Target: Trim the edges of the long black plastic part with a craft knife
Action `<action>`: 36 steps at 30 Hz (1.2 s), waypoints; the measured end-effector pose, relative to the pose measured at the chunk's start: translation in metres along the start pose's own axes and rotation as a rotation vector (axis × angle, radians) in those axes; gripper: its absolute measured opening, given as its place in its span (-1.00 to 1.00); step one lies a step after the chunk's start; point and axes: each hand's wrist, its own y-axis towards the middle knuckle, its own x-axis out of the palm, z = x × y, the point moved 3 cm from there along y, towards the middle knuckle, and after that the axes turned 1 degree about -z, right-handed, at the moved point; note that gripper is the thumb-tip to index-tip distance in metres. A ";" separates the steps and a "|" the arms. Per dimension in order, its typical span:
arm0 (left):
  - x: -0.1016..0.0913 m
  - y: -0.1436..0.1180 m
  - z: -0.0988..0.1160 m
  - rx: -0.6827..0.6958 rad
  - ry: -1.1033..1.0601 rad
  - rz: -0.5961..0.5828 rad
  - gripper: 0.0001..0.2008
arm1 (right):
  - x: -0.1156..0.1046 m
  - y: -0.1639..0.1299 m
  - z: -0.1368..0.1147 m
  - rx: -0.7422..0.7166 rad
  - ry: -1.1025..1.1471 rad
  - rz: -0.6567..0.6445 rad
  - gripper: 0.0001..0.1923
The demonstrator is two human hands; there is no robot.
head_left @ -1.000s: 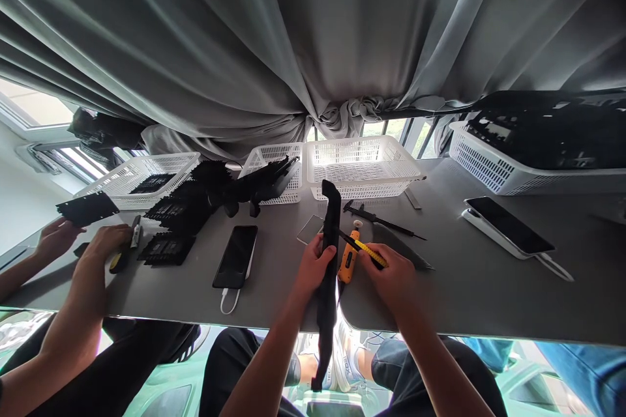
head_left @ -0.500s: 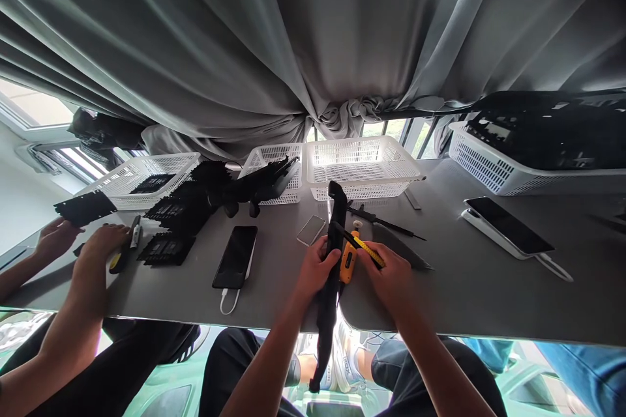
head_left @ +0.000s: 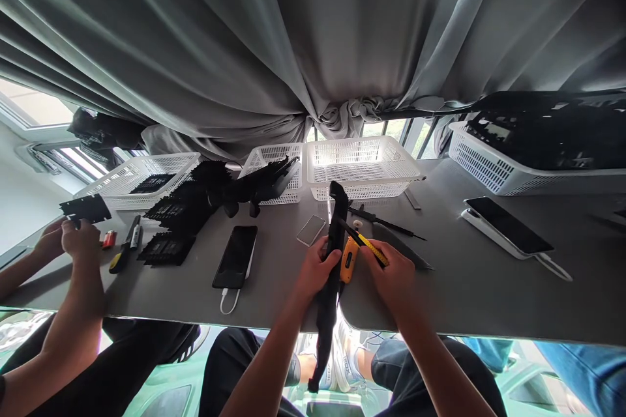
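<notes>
My left hand [head_left: 317,268] is closed around a long, narrow black plastic part [head_left: 327,300], thumb lying across its face. The part stands nearly upright in view, its lower end hanging past the table edge. In my right hand [head_left: 391,273] is a yellow and black utility knife [head_left: 373,250], gripped like a pen. Its dark front end points at the part's right edge; whether it touches, I cannot tell. Behind the part, an orange hand tool [head_left: 349,259] with a pale round tip lies on the table. A thin black caliper-like tool [head_left: 386,221] lies farther back.
White baskets [head_left: 364,177] line the back. Black parts [head_left: 171,212] are piled left. Phones [head_left: 235,257] [head_left: 508,225] lie on both sides with white cables; a small silver-framed rectangle [head_left: 311,230] is near my left hand. At far left, a co-worker's hands [head_left: 73,238] hold a black plate.
My right hand and the knife have shifted slightly right. My left hand and the part hardly moved. The co-worker's right hand moved left to the black plate, and a red item now shows on the table.
</notes>
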 end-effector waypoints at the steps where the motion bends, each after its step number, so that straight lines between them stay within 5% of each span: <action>1: 0.000 0.000 0.000 0.004 0.004 0.003 -0.58 | 0.000 0.000 0.000 -0.005 0.003 -0.006 -0.47; 14: 0.001 0.001 0.004 0.021 0.030 0.023 -0.64 | 0.001 -0.004 -0.009 -0.085 0.032 -0.048 -0.60; 26: 0.002 -0.003 0.009 0.001 0.020 0.011 -0.64 | -0.003 0.000 -0.006 -0.006 0.022 0.017 -0.51; 32: 0.000 -0.005 0.008 -0.031 -0.127 -0.004 -0.38 | -0.004 0.002 -0.003 0.034 0.007 -0.005 -0.57; 36: -0.004 -0.004 0.008 -0.048 -0.170 0.049 -0.51 | 0.000 0.001 -0.005 -0.007 0.026 -0.053 -0.61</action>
